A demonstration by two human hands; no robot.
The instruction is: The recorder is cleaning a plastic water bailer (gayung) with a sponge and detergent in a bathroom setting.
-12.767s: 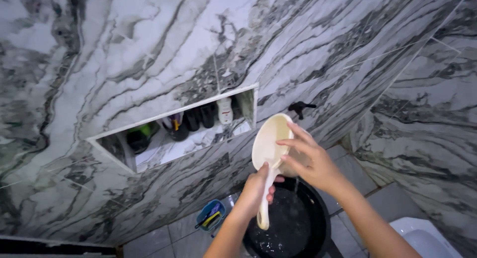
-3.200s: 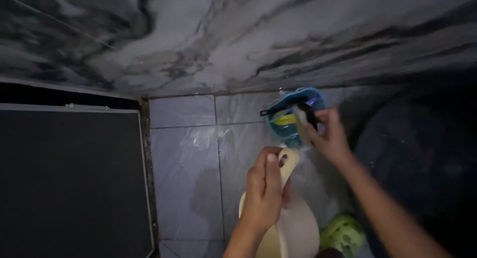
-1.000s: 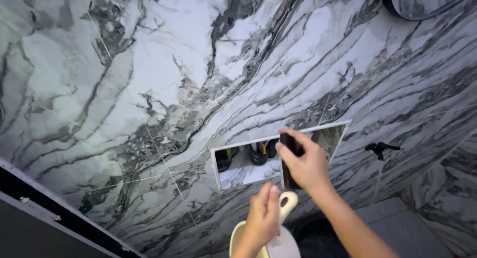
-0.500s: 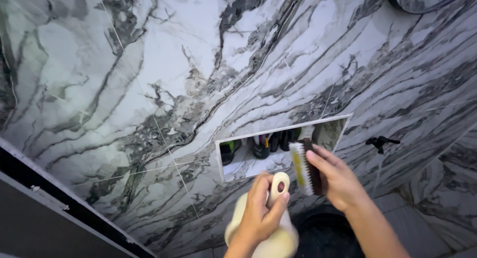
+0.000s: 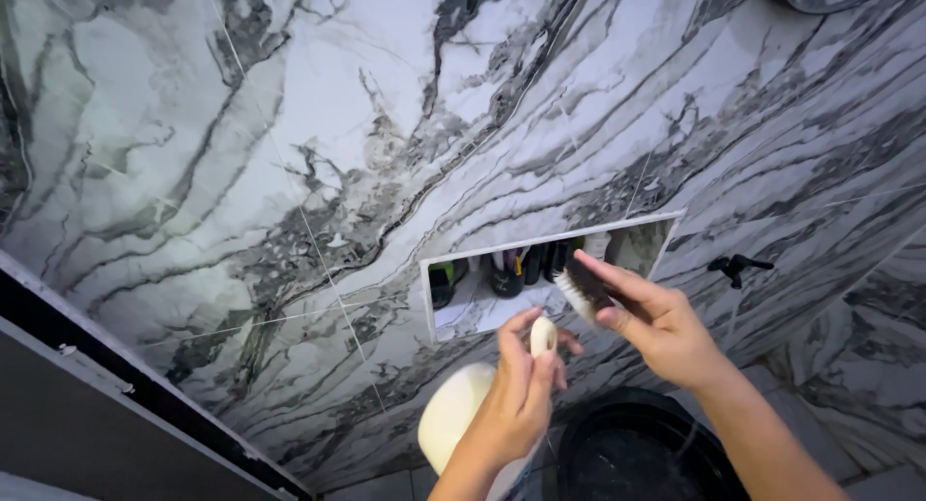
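I'm gripping a cream dipper point(image 5: 461, 419) in my left hand point(image 5: 518, 405), a scrub brush point(image 5: 582, 295) in my right hand point(image 5: 659, 327), both just below the wall niche point(image 5: 540, 274); wall not yet being scrubbed.

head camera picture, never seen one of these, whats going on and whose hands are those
The camera sits on a person's head, so you see their own two bare hands from above, in a bathroom. The left hand grips the handle of a cream plastic water dipper. The right hand holds a scrubbing brush with pale bristles. Behind them is a marble-patterned wall with a recessed shelf holding dark bottles. Below the hands stands a black bucket, and a black tap sticks out of the wall on the right.
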